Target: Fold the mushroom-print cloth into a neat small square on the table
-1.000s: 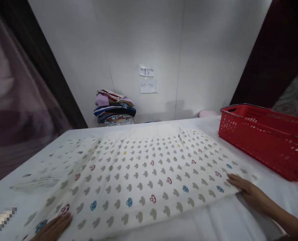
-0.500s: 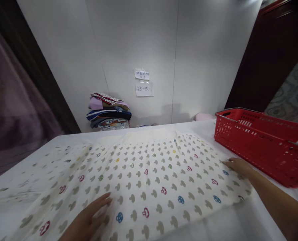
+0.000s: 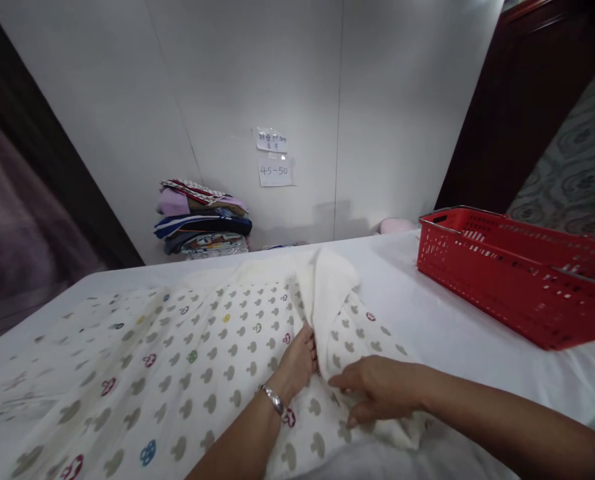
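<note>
A white cloth printed with grey and coloured mushrooms (image 3: 217, 360) lies spread over the white-covered table, its right part lifted and folded inward so the plain underside (image 3: 327, 287) shows. My left hand (image 3: 300, 360), with a silver bracelet at the wrist, is closed at the fold, its fingers curled against the raised cloth. Just to the right, my right hand (image 3: 377, 387) rests against the folded part, thumb and forefinger apart, some fingers hidden underneath.
A red plastic basket (image 3: 502, 287) with metal handles stands at the right. Folded clothes (image 3: 202, 220) are stacked against the back wall, left of paper signs (image 3: 276, 170). A pink rounded object (image 3: 396, 227) sits behind the table's far edge.
My right hand has moved left from the cloth's right edge, and that side is now folded inward. My left hand has moved right and closed on the fold.
</note>
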Available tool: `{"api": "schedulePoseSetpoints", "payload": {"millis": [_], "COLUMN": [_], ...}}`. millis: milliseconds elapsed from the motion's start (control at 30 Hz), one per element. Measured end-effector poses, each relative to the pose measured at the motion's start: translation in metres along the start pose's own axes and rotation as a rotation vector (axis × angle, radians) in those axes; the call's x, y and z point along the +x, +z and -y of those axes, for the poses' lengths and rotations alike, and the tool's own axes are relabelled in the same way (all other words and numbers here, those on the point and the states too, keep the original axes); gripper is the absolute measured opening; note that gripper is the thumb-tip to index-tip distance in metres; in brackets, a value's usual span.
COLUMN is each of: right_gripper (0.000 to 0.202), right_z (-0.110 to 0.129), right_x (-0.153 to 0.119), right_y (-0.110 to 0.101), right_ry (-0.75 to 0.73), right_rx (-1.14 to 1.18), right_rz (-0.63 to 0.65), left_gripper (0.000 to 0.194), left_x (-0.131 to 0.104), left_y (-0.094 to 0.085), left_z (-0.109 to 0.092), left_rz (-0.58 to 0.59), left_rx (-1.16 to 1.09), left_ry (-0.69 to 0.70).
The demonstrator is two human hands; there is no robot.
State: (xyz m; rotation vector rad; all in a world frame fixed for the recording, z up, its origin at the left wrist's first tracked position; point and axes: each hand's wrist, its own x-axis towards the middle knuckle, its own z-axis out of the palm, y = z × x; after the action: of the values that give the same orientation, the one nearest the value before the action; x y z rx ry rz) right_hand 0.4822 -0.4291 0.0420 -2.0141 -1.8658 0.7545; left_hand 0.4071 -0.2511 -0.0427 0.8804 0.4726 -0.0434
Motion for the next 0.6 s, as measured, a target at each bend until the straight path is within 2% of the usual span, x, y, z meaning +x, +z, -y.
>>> {"api": "schedulePoseSetpoints", "payload": {"millis": [33,100,167,233,300,367,500,600], "right_gripper": [0.04,0.035,0.03,0.026,0.022,0.022,0.023,0.024], "right_z": [-0.001,-0.022,-0.061,-0.104,-0.139,-0.164,-0.192,-0.207], "right_x": [-0.001,0.0,0.007,0.02,0.038,0.058,0.101,0.134], "right_y": [-0.002,-0.016,-0.035,-0.051,-0.058,-0.059,-0.057,-0.059], "right_ry": [-0.05,-0.014,0.165,0.384,0.558,0.676,0.795,0.879], "right_rx": [0.044,0.144,0.301,0.488,0.615,0.721,0.761,0.726], "right_rz": [-0.007,-0.147,-0.35,-0.48,-0.607,-0.707,-0.805,-0.858], "left_gripper": [0.058,0.055,0.049,0.045,0.04,0.034,0.023,0.019], "left_x": [0.002,0.001,-0.002,-0.004,-0.001,0.008,0.042,0.073], "left_y": [-0.002,-0.007,-0.01,-0.01,-0.01,-0.012,-0.021,-0.025], "left_z": [0.002,0.005,0.007,0.007,0.004,-0.004,-0.028,-0.044], "left_rz": [0.012,0.049,0.076,0.059,0.01,-0.057,-0.19,-0.355], "left_rx": [-0.057,-0.122,-0.135,-0.127,-0.12,-0.133,-0.213,-0.188], "left_ry": [0.001,0.02,0.021,0.008,0.014,0.046,0.132,0.19]}}
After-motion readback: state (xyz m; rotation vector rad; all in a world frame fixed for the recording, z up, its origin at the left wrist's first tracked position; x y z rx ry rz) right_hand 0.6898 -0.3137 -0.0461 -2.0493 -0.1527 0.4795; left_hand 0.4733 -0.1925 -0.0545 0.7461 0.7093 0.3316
